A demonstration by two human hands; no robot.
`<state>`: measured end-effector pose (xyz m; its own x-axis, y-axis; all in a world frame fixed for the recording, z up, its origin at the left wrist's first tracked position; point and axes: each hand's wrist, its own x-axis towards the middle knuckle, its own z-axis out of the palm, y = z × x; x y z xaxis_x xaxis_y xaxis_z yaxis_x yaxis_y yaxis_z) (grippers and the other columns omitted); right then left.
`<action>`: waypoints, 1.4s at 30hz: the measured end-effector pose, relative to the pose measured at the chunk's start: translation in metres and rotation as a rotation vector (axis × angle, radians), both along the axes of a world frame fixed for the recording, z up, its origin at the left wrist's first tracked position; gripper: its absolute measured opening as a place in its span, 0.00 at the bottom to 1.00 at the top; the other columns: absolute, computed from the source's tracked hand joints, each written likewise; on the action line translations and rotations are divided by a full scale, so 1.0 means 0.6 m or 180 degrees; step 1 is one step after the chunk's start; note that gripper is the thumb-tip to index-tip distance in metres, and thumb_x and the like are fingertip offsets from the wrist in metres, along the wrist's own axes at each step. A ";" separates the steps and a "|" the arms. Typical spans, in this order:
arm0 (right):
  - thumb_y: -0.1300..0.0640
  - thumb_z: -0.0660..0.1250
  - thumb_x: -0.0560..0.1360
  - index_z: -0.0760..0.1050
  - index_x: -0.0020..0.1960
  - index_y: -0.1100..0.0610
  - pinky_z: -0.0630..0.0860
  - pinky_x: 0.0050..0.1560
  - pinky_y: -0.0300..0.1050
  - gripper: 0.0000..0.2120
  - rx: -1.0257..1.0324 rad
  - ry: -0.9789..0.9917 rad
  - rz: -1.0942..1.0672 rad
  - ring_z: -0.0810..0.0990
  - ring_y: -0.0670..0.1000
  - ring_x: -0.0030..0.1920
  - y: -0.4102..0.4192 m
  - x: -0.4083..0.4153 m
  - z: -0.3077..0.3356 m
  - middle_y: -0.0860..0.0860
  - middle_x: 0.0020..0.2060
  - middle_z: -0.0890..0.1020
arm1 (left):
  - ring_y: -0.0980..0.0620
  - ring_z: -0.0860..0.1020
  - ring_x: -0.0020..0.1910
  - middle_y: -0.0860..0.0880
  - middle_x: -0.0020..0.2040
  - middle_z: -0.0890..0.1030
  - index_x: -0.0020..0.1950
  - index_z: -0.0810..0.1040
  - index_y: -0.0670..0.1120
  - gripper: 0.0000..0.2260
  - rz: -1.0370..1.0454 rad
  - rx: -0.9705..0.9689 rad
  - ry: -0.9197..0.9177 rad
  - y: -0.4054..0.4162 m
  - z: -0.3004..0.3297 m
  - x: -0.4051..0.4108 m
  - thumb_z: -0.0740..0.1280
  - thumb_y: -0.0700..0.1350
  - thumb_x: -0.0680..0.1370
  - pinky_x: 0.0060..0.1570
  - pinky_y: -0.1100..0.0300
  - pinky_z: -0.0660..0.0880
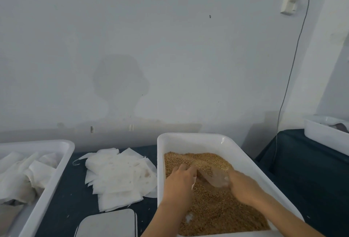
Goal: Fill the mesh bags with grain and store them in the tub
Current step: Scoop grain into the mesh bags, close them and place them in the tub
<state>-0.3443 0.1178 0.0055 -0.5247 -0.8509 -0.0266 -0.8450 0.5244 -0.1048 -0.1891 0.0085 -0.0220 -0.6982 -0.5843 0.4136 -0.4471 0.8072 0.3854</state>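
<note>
At nine o'clock, a white tub (pixel 56 168) held filled bags. Empty mesh bags (pixel 120 176) lay piled on the dark desk (pixel 75 199). At five o'clock, over grain (pixel 217 214) in a tray (pixel 190 142), the left hand (pixel 179 184) and right hand (pixel 243 189) each gripped a mesh bag (pixel 217 179).

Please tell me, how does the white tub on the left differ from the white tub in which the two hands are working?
The left tub holds white filled mesh bags; the tub under the hands holds loose brown grain. No hand touches the left tub, while the left hand and the right hand work a mesh bag in the grain tub. The left tub is cut off by the picture's edge; the grain tub shows almost whole. Both are white, rectangular, and stand on the dark table.
</note>
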 end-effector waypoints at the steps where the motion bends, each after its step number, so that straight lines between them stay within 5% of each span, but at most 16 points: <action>1: 0.53 0.54 0.82 0.64 0.60 0.52 0.69 0.37 0.33 0.08 -0.0061 0.0006 0.0048 0.73 0.44 0.44 0.009 -0.006 0.007 0.44 0.49 0.73 | 0.52 0.72 0.53 0.51 0.53 0.73 0.54 0.72 0.49 0.09 -0.0017 0.0020 -0.0016 -0.002 -0.001 0.000 0.64 0.38 0.77 0.47 0.61 0.70; 5: 0.49 0.56 0.81 0.62 0.46 0.49 0.69 0.36 0.35 0.07 -0.0184 0.0087 0.0249 0.71 0.42 0.38 0.051 -0.020 0.062 0.44 0.40 0.71 | 0.54 0.71 0.55 0.52 0.54 0.73 0.55 0.76 0.48 0.12 -0.0047 0.0032 0.0038 -0.010 -0.006 -0.003 0.67 0.36 0.75 0.51 0.65 0.70; 14: 0.50 0.62 0.78 0.69 0.47 0.46 0.72 0.50 0.43 0.02 0.0050 0.0181 0.0593 0.76 0.44 0.47 0.080 -0.022 0.149 0.43 0.46 0.77 | 0.53 0.72 0.53 0.50 0.53 0.76 0.54 0.80 0.45 0.10 -0.0236 0.0083 0.0082 -0.011 -0.012 -0.010 0.68 0.36 0.75 0.54 0.61 0.74; 19: 0.50 0.62 0.78 0.64 0.41 0.39 0.67 0.42 0.37 0.10 0.0300 0.0607 0.0734 0.73 0.43 0.46 0.058 -0.015 0.168 0.40 0.44 0.73 | 0.55 0.69 0.54 0.51 0.53 0.76 0.54 0.81 0.46 0.08 -0.0421 -0.0007 0.0090 -0.008 -0.009 -0.008 0.68 0.38 0.76 0.54 0.64 0.71; 23: 0.50 0.63 0.77 0.72 0.49 0.43 0.60 0.35 0.34 0.02 0.0382 0.0922 0.0789 0.74 0.43 0.47 0.037 -0.014 0.177 0.41 0.47 0.75 | 0.54 0.69 0.55 0.51 0.53 0.77 0.55 0.81 0.46 0.08 -0.0476 0.0026 0.0076 -0.008 -0.011 -0.010 0.67 0.39 0.77 0.54 0.64 0.72; 27: 0.54 0.64 0.77 0.75 0.54 0.48 0.68 0.40 0.39 0.07 0.0458 0.1018 0.0856 0.77 0.47 0.48 0.022 -0.012 0.188 0.45 0.49 0.78 | 0.52 0.71 0.55 0.48 0.54 0.76 0.54 0.81 0.45 0.08 -0.0480 0.0151 0.0044 -0.010 -0.012 -0.013 0.68 0.39 0.76 0.55 0.63 0.73; 36: 0.60 0.61 0.77 0.73 0.55 0.51 0.58 0.31 0.38 0.09 0.0436 0.1793 0.1181 0.72 0.47 0.41 0.017 -0.007 0.203 0.44 0.42 0.72 | 0.54 0.66 0.50 0.49 0.51 0.76 0.50 0.80 0.45 0.06 -0.0450 -0.0045 0.0094 -0.010 -0.009 -0.008 0.64 0.38 0.77 0.48 0.66 0.67; 42: 0.61 0.57 0.78 0.69 0.55 0.47 0.60 0.42 0.41 0.11 0.0219 0.2183 0.1396 0.70 0.46 0.43 0.021 -0.008 0.200 0.42 0.43 0.68 | 0.54 0.70 0.51 0.48 0.51 0.76 0.50 0.79 0.42 0.07 -0.0312 0.0193 0.0160 -0.011 -0.012 -0.010 0.65 0.34 0.76 0.53 0.62 0.73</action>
<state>-0.3492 0.1302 0.1255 -0.0630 -0.9908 0.1197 -0.8394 0.1175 0.5306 -0.1951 0.0017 -0.0293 -0.7324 -0.5392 0.4157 -0.3461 0.8206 0.4547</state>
